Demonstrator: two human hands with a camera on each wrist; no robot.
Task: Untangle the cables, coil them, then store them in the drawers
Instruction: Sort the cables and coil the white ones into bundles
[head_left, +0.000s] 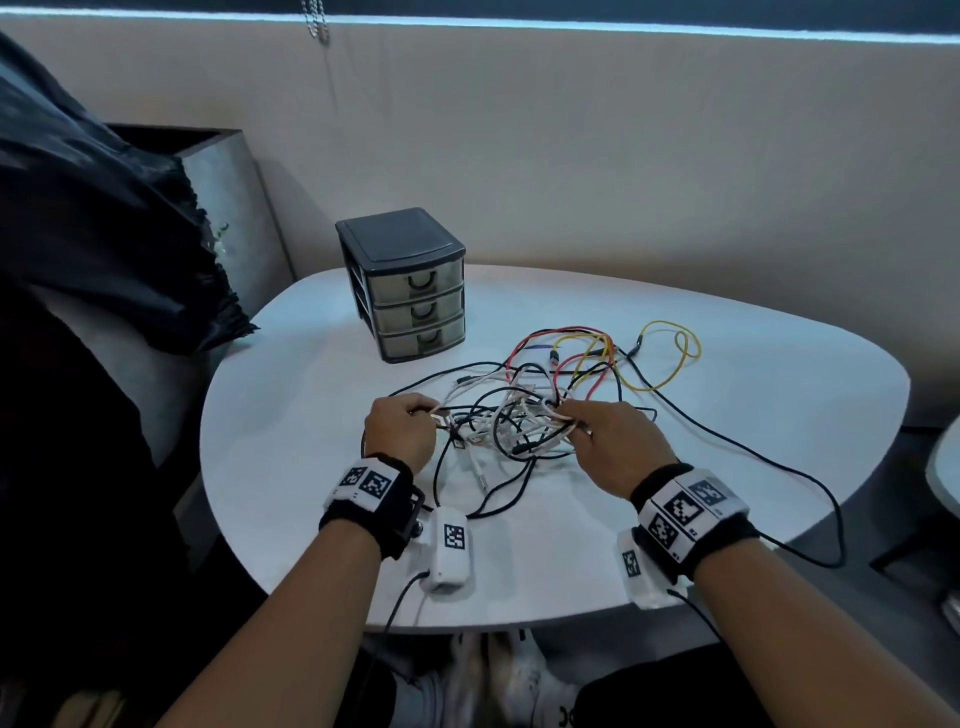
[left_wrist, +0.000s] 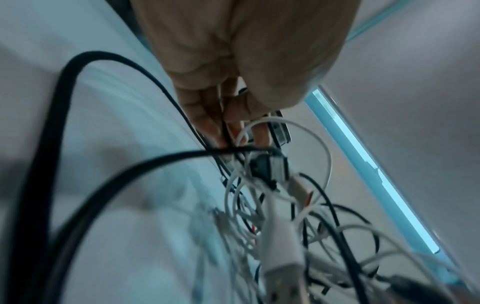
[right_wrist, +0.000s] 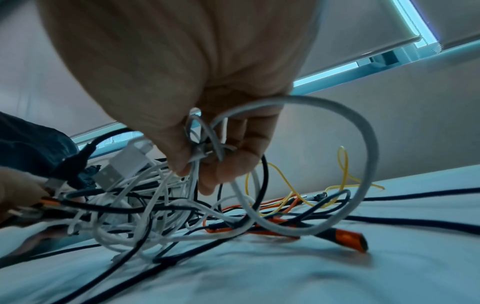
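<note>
we see two bare hands working at a knot of cables (head_left: 514, 415) on a pale rounded worktop (head_left: 291, 415). the left hand (head_left: 400, 428) has its fingers curled round strands at the near-left edge of the knot; the left wrist view shows a black cable and a thin white one caught between its fingers (left_wrist: 205, 115). the right hand (head_left: 618, 441) grips a bunch of white cable at the knot's right edge, and the right wrist view shows a thick white loop (right_wrist: 363, 131) springing out of its fist. the knot lies between the two hands, partly lifted off the worktop.

beyond the right hand, a yellow cable (head_left: 670, 353) and a red cable (head_left: 530, 343) trail loosely, still crossing black strands. a long black cable (head_left: 753, 452) runs past the right hand and over the worktop's edge.

beyond the left hand stands one small dark drawer unit (head_left: 402, 283) with three drawers, all closed.

we judge the task barely begun: nothing is freed, nothing coiled, nothing stored. untangling, coiling and opening the drawers all remain.

counts: two hands, one drawer unit, three drawers, one yellow cable, one red. the white and black cables are several each, but the knot is too dense for a sure number. an orange-tipped plug (right_wrist: 348, 238) lies near the right hand.
</note>
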